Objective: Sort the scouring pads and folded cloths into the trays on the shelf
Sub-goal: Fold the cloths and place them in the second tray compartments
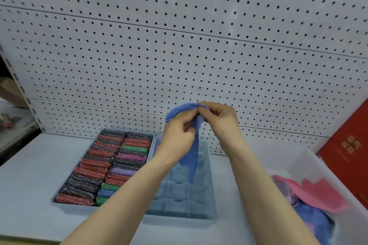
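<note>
Fingers of both the left hand and right hand pinch 1 blue cloth, unfolded, above the divided tray. Pad tray left of it looks full; divided tray nearly empty, more cloths in the bin to its right.

Blue cloth hanging unfolded above divided tray, sparkly scouring pads packed in left tray

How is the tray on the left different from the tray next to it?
The left tray is packed with sparkly scouring pads in two rows; the divided tray looks nearly bare, its compartments showing. The left tray sits uncovered; both hands hold a blue cloth above the divided tray. Both are pale blue and touch.
</note>
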Tool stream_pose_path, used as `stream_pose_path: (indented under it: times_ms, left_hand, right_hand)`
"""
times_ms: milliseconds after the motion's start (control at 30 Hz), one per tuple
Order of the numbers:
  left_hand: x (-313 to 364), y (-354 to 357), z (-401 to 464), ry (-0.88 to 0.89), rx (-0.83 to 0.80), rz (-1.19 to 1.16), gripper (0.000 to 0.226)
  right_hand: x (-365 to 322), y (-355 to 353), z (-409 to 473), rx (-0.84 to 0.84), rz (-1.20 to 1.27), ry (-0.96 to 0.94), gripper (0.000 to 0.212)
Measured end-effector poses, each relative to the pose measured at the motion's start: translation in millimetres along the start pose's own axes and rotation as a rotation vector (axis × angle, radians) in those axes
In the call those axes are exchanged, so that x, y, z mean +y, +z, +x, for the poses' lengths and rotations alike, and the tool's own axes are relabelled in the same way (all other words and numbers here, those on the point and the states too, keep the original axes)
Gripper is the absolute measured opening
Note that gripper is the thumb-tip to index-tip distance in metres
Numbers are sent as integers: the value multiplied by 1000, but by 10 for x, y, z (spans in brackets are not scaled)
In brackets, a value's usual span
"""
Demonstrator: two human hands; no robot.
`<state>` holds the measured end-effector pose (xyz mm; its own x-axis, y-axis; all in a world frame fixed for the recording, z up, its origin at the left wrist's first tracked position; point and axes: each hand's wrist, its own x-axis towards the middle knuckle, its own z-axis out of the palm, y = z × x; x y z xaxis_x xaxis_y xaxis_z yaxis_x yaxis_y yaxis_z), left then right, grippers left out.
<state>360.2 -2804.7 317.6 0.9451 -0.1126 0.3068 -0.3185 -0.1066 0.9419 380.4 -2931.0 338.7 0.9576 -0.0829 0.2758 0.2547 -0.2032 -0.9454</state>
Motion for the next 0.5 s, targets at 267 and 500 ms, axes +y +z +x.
stream_pose_path:
  times_ms: [267, 500]
  left_hand:
    - [-80, -299, 81, -76, 226, 277, 84]
    - [-95, -448, 194, -248, 195, -237, 8]
  right_hand:
    - [-137, -248, -6, -88, -17, -23, 20]
    - [-280, -449, 24, -79, -48, -7, 16]
